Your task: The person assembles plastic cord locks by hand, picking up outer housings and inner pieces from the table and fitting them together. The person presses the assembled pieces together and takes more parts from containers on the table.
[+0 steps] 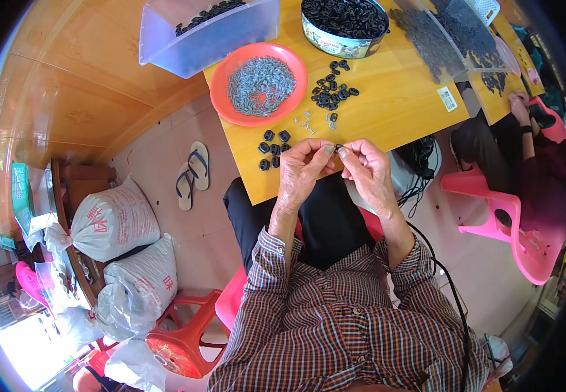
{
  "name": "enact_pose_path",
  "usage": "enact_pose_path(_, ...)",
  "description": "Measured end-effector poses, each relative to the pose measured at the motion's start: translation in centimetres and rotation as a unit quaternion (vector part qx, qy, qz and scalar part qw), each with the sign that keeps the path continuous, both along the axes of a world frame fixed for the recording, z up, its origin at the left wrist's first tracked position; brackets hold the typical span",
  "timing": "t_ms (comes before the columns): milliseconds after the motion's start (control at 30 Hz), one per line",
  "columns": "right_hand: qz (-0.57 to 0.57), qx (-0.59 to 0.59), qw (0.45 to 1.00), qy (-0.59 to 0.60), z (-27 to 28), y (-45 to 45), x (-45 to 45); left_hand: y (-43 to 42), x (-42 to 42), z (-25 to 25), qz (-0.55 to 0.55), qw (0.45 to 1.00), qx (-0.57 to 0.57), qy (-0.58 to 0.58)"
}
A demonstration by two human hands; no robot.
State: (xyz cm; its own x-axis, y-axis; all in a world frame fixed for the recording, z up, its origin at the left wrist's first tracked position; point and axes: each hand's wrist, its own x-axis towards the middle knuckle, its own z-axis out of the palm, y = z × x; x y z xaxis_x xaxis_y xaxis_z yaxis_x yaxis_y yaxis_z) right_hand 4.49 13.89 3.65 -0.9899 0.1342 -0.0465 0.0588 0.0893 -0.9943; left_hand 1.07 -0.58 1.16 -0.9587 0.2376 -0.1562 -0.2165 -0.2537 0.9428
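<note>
Both hands meet over the front edge of the yellow table. My left hand (305, 171) and my right hand (369, 175) are closed, pinching one small black plastic piece (338, 147) between thumbs and fingertips. Fingers partly hide it, but it resembles a cord lock. Left of my left hand, several black cord locks (274, 149) sit in a loose group. Beyond the hands are a pile of black plastic parts (332, 91) and a few scattered small silvery pieces (306, 124). An orange-red plate (221, 108) holds many similar silvery pieces, which look like springs.
A clear plastic bin (198, 55) and a round tin (342, 47) hold black parts at the back of the table (400, 111). Another person (538, 150) sits at right by a pink chair (492, 202). Slippers (191, 175) and white sacks (116, 222) lie left.
</note>
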Motion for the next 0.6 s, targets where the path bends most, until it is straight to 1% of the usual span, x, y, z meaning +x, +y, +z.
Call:
enact_pose_path(67,0.005,-0.075,0.996,-0.042,0.39,0.01,0.00,-0.10,-0.06,-0.18,-0.011,1.000,0.025,-0.012)
enact_pose_path(167,0.011,-0.090,0.995,-0.050,0.48,0.10,-0.05,-0.11,0.06,-0.18,-0.005,1.000,0.029,-0.004)
enact_pose_path(400,0.002,-0.072,0.996,-0.044,0.78,0.01,-0.07,-0.16,-0.09,-0.28,-0.014,1.000,0.019,-0.005)
enact_pose_path(600,0.002,-0.060,0.997,-0.048,0.64,0.01,-0.10,-0.18,-0.26,-0.43,-0.012,0.999,0.038,-0.010)
